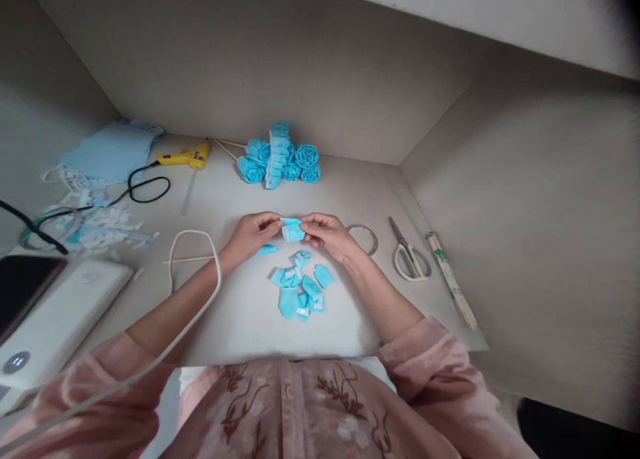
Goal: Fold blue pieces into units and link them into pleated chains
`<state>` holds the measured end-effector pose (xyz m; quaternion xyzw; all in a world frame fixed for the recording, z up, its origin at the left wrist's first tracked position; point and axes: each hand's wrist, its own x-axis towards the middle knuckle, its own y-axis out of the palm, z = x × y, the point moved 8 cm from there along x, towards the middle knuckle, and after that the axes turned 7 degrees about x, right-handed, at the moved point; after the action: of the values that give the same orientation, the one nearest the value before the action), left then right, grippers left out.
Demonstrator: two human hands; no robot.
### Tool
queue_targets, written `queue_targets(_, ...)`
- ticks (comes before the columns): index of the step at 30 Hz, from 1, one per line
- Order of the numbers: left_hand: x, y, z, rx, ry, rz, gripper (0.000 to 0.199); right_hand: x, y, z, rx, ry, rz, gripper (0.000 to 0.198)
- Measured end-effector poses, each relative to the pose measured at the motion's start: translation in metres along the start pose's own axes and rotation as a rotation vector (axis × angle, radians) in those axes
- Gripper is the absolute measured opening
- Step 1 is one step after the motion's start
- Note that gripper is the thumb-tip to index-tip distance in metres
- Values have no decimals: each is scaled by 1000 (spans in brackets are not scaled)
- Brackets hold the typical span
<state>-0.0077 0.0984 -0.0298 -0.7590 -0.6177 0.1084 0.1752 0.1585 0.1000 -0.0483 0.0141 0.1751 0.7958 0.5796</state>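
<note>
Between my two hands is a small blue fabric piece [293, 230], folded over with a paler underside. My left hand [254, 236] pinches its left end, and my right hand [325, 234] grips its right end. Just below lies a loose pile of blue petal-shaped pieces [289, 300], several of them folded. Another blue piece [267, 249] rests beside my left hand. A thin wooden stick [187, 260] lies on the table, partly covered by my left forearm.
Blue fabric roses [306, 155] on sticks lie at the back. A yellow glue gun [185, 155], blue face masks [110, 151] and white scraps are left. A tape roll [363, 239], scissors [411, 259] and bundled sticks [451, 279] lie right. A white cable [218, 272] crosses my left forearm.
</note>
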Motion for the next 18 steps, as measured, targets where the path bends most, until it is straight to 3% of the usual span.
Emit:
queue_targets(7,-3,-14,2,-173,-125,-162,30,-5,12,11,-7,-83,73,48)
queue_targets(18,-10,-5,-1,-264,-173,-148,33,-6,13,19,-79,-250,-2,51)
